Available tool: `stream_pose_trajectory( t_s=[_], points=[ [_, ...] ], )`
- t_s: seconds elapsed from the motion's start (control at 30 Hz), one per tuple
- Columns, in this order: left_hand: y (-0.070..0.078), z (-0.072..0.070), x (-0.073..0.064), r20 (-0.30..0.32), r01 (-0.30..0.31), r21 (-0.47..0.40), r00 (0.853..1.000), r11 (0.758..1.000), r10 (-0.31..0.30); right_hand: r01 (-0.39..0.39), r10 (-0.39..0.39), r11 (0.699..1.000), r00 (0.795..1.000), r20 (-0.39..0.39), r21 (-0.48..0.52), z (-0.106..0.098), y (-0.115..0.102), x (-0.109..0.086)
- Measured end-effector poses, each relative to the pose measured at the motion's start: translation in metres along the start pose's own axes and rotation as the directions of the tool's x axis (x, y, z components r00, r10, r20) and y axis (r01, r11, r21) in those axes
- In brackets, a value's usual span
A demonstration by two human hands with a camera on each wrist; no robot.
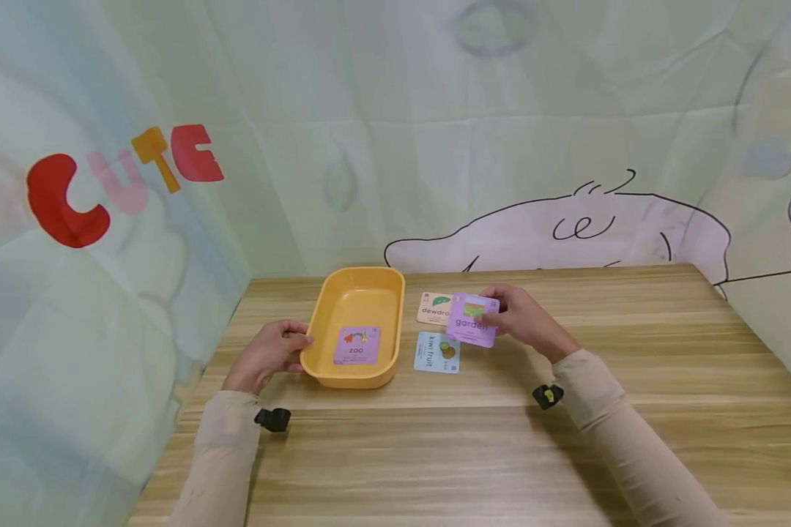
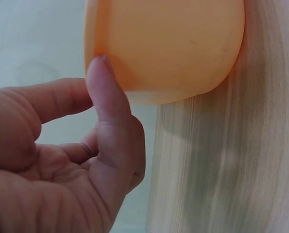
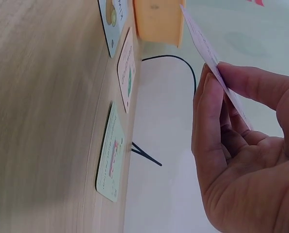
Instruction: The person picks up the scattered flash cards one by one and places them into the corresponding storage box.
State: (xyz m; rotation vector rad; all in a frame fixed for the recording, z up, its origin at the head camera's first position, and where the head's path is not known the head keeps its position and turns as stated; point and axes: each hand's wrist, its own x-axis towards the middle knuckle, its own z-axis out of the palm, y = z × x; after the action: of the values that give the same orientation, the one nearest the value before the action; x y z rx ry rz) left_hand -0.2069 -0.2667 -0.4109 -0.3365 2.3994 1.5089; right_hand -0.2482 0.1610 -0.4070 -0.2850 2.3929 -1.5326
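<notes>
A purple "garden" card (image 1: 469, 331) is pinched between the thumb and fingers of my right hand (image 1: 526, 320), raised over the table. It overlaps part of a cream "dewdrop" card (image 1: 433, 310) in the head view. Closer to me lies a pale blue "kiwi fruit" card (image 1: 437, 353). My left hand (image 1: 272, 354) grips the near left rim of a yellow tray (image 1: 351, 381), thumb on the edge. Inside the tray lies a purple "zoo" card (image 1: 356, 346). A light green card (image 3: 109, 158) shows on the table in the right wrist view; the right hand hides it from the head view.
The wooden table (image 1: 435, 461) ends at a pale green curtain (image 1: 343, 146) with printed drawings, behind and on the left. Each wrist wears a small black device, one left (image 1: 273, 419) and one right (image 1: 548, 396).
</notes>
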Motion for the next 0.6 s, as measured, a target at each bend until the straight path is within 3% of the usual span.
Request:
stream_pose_trajectory(
  t_s=[0.4,0.6],
  points=[
    [0.0005,0.0004,-0.0011,0.0,0.0,-0.006,1.0,1.0,0.0,0.011,-0.011,1.0,1.0,0.009,-0.001,0.0039,-0.0005,0.0027],
    [-0.0002,-0.0001,-0.0029,0.013,-0.038,-0.018,0.999,0.999,0.038,0.04,-0.041,0.999,0.999,0.015,0.031,0.0062,-0.0039,0.0033]
  ],
)
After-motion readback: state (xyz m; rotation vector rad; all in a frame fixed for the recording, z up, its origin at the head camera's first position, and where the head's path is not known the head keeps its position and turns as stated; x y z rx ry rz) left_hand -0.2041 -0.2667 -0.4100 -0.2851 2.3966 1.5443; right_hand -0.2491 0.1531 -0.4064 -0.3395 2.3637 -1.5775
